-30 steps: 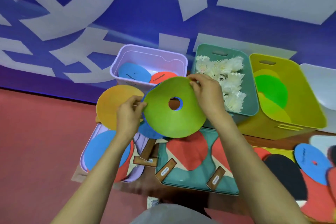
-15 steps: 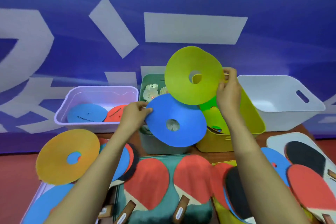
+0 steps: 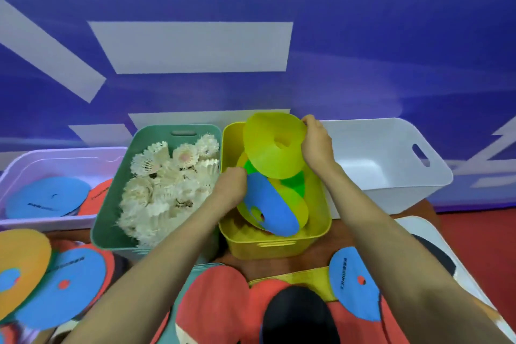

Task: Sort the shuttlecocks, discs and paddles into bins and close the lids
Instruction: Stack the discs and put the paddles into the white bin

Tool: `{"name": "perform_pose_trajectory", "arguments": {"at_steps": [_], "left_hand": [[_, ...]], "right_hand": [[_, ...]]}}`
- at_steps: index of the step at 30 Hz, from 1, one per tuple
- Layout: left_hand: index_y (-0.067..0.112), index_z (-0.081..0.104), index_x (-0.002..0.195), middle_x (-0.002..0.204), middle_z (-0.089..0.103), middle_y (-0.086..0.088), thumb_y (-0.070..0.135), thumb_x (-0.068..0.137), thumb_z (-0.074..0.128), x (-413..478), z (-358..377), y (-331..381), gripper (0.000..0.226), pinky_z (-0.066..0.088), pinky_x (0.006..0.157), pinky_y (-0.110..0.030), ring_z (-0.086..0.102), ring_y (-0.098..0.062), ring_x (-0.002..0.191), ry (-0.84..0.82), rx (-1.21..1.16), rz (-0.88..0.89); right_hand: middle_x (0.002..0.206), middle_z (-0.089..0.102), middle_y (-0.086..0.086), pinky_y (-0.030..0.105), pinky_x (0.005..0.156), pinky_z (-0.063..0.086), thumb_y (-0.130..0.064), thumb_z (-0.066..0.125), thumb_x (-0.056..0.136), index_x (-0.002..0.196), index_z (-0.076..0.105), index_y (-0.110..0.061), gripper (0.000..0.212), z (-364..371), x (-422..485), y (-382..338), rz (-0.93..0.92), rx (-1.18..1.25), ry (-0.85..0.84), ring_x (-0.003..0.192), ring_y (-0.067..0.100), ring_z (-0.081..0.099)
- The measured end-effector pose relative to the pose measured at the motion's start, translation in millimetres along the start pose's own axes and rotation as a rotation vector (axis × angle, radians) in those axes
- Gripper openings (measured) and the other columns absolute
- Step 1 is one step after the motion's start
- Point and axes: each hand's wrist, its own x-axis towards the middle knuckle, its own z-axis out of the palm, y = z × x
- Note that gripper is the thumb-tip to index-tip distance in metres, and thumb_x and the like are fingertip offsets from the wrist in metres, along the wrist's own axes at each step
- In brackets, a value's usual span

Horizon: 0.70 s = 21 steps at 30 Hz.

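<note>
our right grip (image 3: pixel 317 145) pinches the far rim of the yellow-green disc (image 3: pixel 272 145). our left grip (image 3: pixel 230 187) is closed on the upper edge of the blue disc (image 3: pixel 272 209), though its fingertips are hidden behind the knuckles. half a second ago both discs were up in the air in front of the wall; now they are down at the yellow bin (image 3: pixel 265 248). the blue disc sits tilted inside it, its lower part lying over the green and yellow discs (image 3: pixel 293 184) already there. the yellow-green disc hangs tilted over the bin's far end and is not yet lying down. we judge both are one release away from being sorted.

just left of it, the green bin (image 3: pixel 111 204) is heaped with white shuttlecocks (image 3: pixel 167 184). further left, the purple bin (image 3: pixel 55 153) holds a blue piece (image 3: pixel 47 198) and a red one (image 3: pixel 97 195). the white bin (image 3: pixel 391 170) stands just right of the yellow one. no bin has its lid on. near us on the tabletop (image 3: pixel 354 232), red paddles (image 3: pixel 215 304), an orange disc (image 3: pixel 19 268) and loose blue discs (image 3: pixel 354 285) still wait, so we judge that much of the sorting and all the lid closing remain.
</note>
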Motion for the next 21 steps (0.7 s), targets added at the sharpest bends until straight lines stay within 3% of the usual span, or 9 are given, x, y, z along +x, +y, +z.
{"name": "perform_pose_trajectory", "arguments": {"at_steps": [3, 8, 13, 16, 21], "left_hand": [[-0.002, 0.051, 0.119, 0.118, 0.056, -0.022, -0.007, 0.089, 0.038, 3.8, 20.2, 3.6, 0.033, 0.046, 0.084, -0.043, 0.056, -0.038, 0.109, -0.072, 0.185, -0.012], [0.004, 0.044, 0.132, 0.134, 0.037, -0.018, -0.001, 0.091, 0.041, 2.9, 37.9, 1.1, 0.041, 0.041, 0.096, -0.041, 0.036, -0.035, 0.125, -0.110, 0.433, 0.027], [0.012, 0.053, 0.128, 0.129, 0.051, -0.013, 0.010, 0.090, 0.052, 0.9, 36.7, 3.4, 0.038, 0.045, 0.094, -0.042, 0.051, -0.032, 0.117, -0.224, 0.339, 0.015], [0.016, 0.052, 0.131, 0.134, 0.050, -0.011, 0.020, 0.091, 0.053, -2.4, 36.9, 4.0, 0.040, 0.044, 0.095, -0.039, 0.050, -0.030, 0.120, -0.256, 0.273, -0.030], [0.018, 0.047, 0.135, 0.139, 0.046, -0.008, 0.027, 0.092, 0.055, -10.3, 34.3, 4.7, 0.044, 0.043, 0.097, -0.038, 0.047, -0.029, 0.124, -0.189, 0.179, 0.021]], "right_hand": [[0.119, 0.051, 0.023, 0.045, 0.083, 0.042, -0.004, 0.034, 0.094, 0.123, 0.040, -0.006, 0.030, 24.2, 8.5, 19.4, -0.005, -0.088, -0.128, 0.103, 0.042, 0.054], [0.121, 0.048, 0.019, 0.045, 0.075, 0.045, 0.001, 0.034, 0.094, 0.128, 0.035, -0.005, 0.034, 54.4, 15.7, 19.0, -0.177, -0.373, -0.205, 0.106, 0.039, 0.053], [0.129, 0.043, 0.019, 0.037, 0.089, 0.045, 0.003, 0.032, 0.095, 0.127, 0.042, 0.003, 0.033, 76.1, 13.7, 24.8, -0.192, -0.539, -0.322, 0.122, 0.032, 0.039], [0.134, 0.039, 0.020, 0.038, 0.092, 0.044, 0.004, 0.033, 0.095, 0.135, 0.033, 0.006, 0.040, 78.9, 8.7, 26.3, -0.166, -0.514, -0.377, 0.124, 0.033, 0.039], [0.138, 0.036, 0.019, 0.043, 0.096, 0.040, -0.010, 0.052, 0.091, 0.139, 0.030, -0.005, 0.054, 65.5, -4.0, 21.1, -0.224, -0.472, -0.469, 0.125, 0.037, 0.038]]}}
